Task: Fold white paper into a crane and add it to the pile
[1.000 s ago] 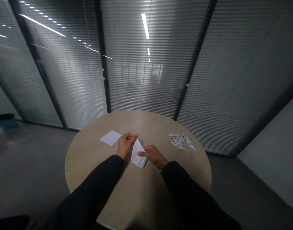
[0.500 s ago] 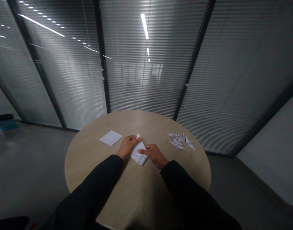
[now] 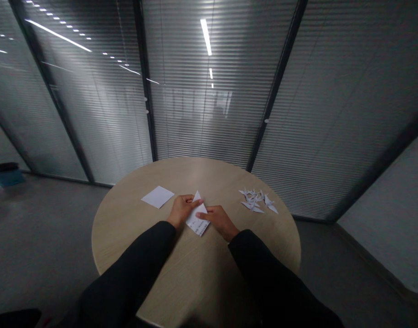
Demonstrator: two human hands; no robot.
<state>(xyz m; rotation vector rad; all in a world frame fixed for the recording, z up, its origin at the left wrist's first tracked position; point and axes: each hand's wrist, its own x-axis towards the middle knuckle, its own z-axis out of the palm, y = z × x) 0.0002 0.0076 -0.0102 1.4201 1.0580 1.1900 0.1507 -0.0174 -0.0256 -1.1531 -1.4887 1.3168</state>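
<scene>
Between my hands is a folded piece of white paper (image 3: 197, 223), its narrow tip pointing away from me and printed marks showing on its lower part. My left hand (image 3: 182, 210) pinches it near the upper left, the thumb lying across its face. From the right, my right hand (image 3: 221, 220) grips its edge with the thumb on top; the fingers beneath are partly hidden. A flat stack or sheet of white paper (image 3: 157, 197) lies left of my left hand. Off to the right rests a small pile of folded paper cranes (image 3: 254, 199).
Everything lies on a round wooden table (image 3: 181, 282). Behind it stands a glass partition with blinds (image 3: 202, 127) and dark frames. A blue bin (image 3: 7, 175) with a black rim is on the floor at far left.
The lower end of the folded paper has swung slightly to the left. Both hands keep nearly the same place and grip.
</scene>
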